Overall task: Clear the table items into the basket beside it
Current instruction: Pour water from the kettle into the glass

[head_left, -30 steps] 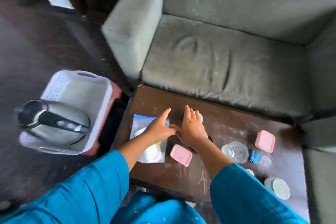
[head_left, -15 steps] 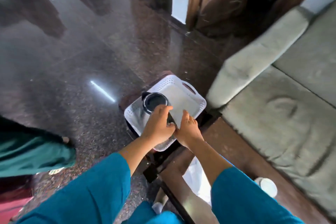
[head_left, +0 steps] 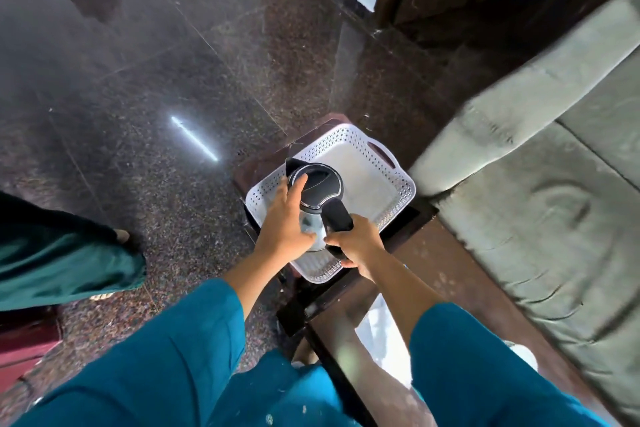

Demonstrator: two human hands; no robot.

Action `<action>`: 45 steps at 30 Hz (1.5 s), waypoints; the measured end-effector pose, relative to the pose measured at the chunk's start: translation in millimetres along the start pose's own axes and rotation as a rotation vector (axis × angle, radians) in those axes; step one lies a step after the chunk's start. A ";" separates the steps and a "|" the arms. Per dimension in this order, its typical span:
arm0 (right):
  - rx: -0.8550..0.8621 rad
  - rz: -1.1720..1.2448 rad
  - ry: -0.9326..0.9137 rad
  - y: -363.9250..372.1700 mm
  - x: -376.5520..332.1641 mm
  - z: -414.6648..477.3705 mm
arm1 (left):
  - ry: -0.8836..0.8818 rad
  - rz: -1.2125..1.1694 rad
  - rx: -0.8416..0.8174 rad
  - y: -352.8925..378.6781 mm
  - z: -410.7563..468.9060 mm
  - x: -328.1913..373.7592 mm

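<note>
A steel electric kettle [head_left: 317, 184] with a black lid and black handle stands upright inside the white perforated basket [head_left: 398, 180], at its near left side. My left hand [head_left: 285, 232] wraps the kettle's body, with a finger up on the lid. My right hand [head_left: 360, 246] grips the black handle. The basket sits on a dark low stool to the left of the brown table [head_left: 426, 260]. On the table lie a clear plastic bag [head_left: 381, 333] and a white round lid [head_left: 523, 354], both partly hidden by my right arm.
A grey-green sofa [head_left: 540, 218] runs along the table's far side, its arm close to the basket. Another person's foot and green trouser leg [head_left: 62, 253] stand on the dark polished floor to the left. A wooden door frame is at the back.
My view has swung from the table to the basket. Both hands left the tabletop and took hold of the kettle in the basket; my right hand now grips its handle.
</note>
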State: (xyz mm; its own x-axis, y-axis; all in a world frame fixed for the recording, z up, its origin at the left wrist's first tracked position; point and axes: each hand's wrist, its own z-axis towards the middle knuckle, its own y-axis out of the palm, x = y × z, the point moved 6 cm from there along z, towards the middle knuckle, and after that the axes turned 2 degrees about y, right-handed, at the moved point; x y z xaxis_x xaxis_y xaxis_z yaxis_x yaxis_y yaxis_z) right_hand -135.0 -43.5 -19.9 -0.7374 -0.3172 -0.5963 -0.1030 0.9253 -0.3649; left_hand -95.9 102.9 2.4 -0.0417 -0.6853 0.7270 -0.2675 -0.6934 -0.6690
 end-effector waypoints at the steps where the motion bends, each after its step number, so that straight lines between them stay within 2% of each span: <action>1: 0.009 0.035 -0.006 -1.3 1.9 -0.3 | 0.019 -0.026 0.019 -1.7 0.0 -0.1; 8: 0.074 0.176 -0.059 -25.2 8.9 -12.2 | 0.176 0.017 -0.027 -10.0 3.8 21.4; 14: 0.151 0.225 -0.160 -93.5 11.3 -44.7 | 0.390 -0.069 0.022 -0.6 0.8 94.3; 17: 0.224 0.235 -0.196 -135.5 33.7 -73.1 | 0.319 -0.095 -0.039 27.5 -8.5 121.2; 19: 0.263 0.244 -0.197 -159.8 56.2 -94.2 | 0.314 -0.193 -0.103 49.6 -17.5 144.6; 22: 0.330 0.294 -0.161 -196.7 111.8 -133.4 | 0.417 -0.263 -0.201 93.2 -42.1 192.0; 27: 0.541 0.320 -0.019 -240.7 233.5 -208.9 | 0.541 -0.188 -0.448 190.0 -108.8 255.2; 31: 0.643 0.287 0.115 -258.5 327.9 -272.5 | 0.610 -0.145 -0.679 269.0 -179.3 285.3; 34: 0.714 0.298 0.218 -259.9 391.8 -319.1 | 0.666 -0.054 -0.806 317.7 -228.6 297.9; 40: 0.774 0.386 0.415 -243.7 496.6 -394.5 | 0.723 0.129 -1.161 393.6 -312.1 305.5; 45: 0.767 0.456 0.520 -229.3 545.8 -412.5 | 0.652 0.235 -1.260 441.8 -333.9 298.5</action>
State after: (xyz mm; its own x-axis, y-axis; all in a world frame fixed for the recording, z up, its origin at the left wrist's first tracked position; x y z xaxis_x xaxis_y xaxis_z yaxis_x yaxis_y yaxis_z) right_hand -789.2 -343.2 33.3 -0.8156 0.3285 -0.4763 0.5781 0.4957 -0.6482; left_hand -548.0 -333.8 -24.6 -0.5368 -0.2935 0.7910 -0.8362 0.3102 -0.4523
